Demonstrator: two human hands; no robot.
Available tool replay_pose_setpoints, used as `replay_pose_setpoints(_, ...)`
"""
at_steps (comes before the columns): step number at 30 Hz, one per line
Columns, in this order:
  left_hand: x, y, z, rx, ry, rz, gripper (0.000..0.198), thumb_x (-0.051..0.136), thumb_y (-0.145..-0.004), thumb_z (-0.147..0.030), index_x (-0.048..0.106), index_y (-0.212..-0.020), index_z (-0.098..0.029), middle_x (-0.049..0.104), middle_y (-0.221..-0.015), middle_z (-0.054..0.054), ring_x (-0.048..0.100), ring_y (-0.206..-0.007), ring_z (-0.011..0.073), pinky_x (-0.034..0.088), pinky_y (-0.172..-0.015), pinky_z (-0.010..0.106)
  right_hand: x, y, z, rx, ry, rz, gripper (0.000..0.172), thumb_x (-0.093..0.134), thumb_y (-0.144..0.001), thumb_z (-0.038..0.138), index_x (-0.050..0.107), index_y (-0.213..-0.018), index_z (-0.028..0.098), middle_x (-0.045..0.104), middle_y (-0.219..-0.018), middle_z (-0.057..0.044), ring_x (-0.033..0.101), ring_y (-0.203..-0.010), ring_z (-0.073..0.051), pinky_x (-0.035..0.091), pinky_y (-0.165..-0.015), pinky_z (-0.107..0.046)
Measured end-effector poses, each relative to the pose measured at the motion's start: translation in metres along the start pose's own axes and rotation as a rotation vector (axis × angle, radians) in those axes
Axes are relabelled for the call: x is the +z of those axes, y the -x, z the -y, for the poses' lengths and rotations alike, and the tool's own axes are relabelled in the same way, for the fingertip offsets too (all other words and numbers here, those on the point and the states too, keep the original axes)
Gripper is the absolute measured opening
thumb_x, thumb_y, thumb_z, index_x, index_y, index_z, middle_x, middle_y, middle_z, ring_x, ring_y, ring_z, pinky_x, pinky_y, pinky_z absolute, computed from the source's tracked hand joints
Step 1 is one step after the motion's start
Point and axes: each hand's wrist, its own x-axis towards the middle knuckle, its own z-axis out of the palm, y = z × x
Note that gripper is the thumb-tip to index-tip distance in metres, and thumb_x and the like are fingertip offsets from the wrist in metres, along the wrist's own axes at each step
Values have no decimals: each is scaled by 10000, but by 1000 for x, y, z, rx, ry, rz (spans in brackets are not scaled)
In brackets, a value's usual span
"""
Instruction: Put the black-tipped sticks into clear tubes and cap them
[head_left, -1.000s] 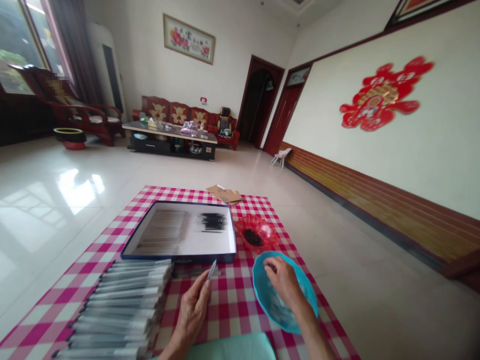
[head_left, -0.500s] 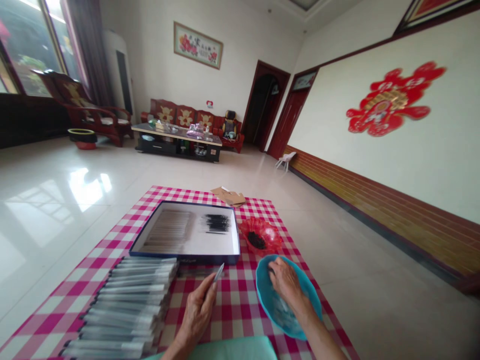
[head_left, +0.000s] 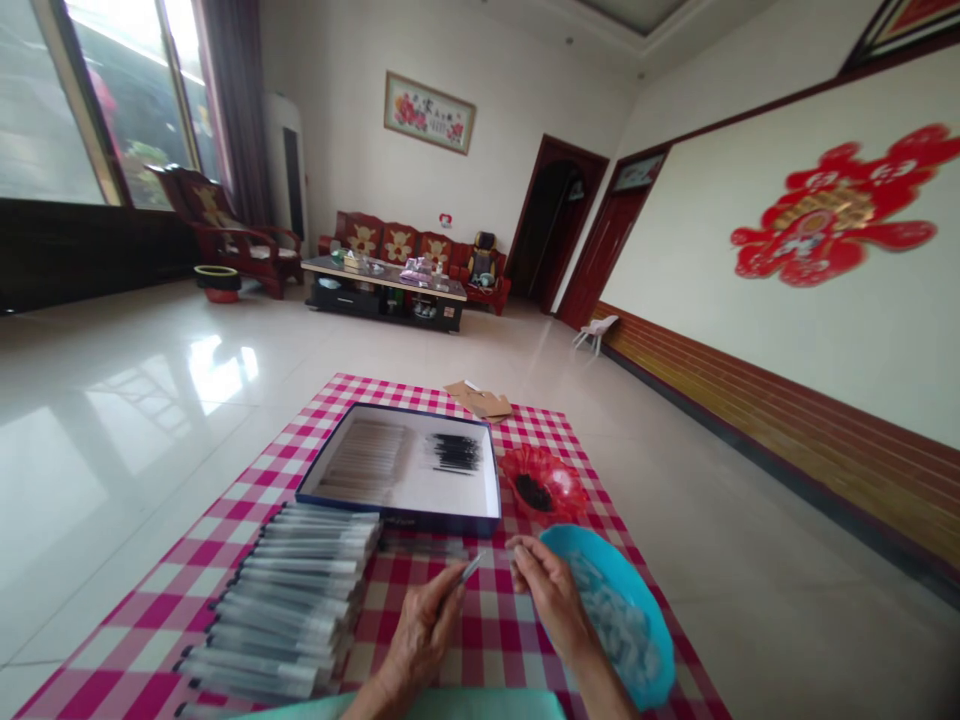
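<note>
My left hand (head_left: 424, 620) is closed round a slim clear pen (head_left: 472, 567), its pointed end sticking out past the thumb toward the right. Just across from that point, my right hand (head_left: 551, 592) has thumb and fingers pinched together. Whatever sits in that pinch is too small and blurred to make out. Beside the right hand stands a blue bowl (head_left: 664, 640) with many small translucent pieces (head_left: 619, 620) in it. To the left of my left hand lies a stack of clear pens (head_left: 292, 590) with pale caps and black ends.
A shallow box (head_left: 442, 512) holds clear tubes (head_left: 364, 455) and black refills (head_left: 456, 453). Right of it is a red flower-shaped bowl (head_left: 562, 485) with dark bits inside. Torn cardboard (head_left: 480, 400) lies at the far edge of the checked tablecloth (head_left: 480, 640).
My right hand has come up out of the blue bowl and moved left, close to the pen tip. My left hand keeps its hold. The whole view has shifted slightly.
</note>
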Motion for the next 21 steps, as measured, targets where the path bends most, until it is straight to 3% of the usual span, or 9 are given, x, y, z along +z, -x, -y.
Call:
replay_pose_setpoints(4,0,2,-3,31,5,31,361,529,-860,-392,679,-1125,-198,695,-680,56,634,-607,187,499,-630,251,5,-6,-8,-16,30,40,381,520,-836,519,651,-932,174,515,-612,11,474,-579,-144,393,-547,-257)
replay_pose_setpoints(8,1,1,-4,79,-15,76,337,500,-884,-344,665,-1134,-190,705,-730,57,639,-619,176,483,-603,233,4,-7,1,-94,155,80,347,492,-856,484,653,-895,179,495,-591,21,449,-551,-137,361,-525,-255)
replay_pose_setpoints(15,0,1,-3,112,-103,146,328,464,-902,-305,655,-1154,-219,713,-775,48,622,-617,166,454,-598,224,2,-7,18,-281,403,162,242,476,-880,344,650,-794,200,597,-767,-20,567,-736,-168,416,-685,-271)
replay_pose_setpoints(21,-3,0,-5,7,-56,108,319,497,-874,-387,714,-1038,-222,636,-603,16,518,-508,150,398,-501,220,7,-5,18,-210,336,197,268,494,-872,408,667,-828,208,631,-791,-22,587,-747,-178,437,-696,-275)
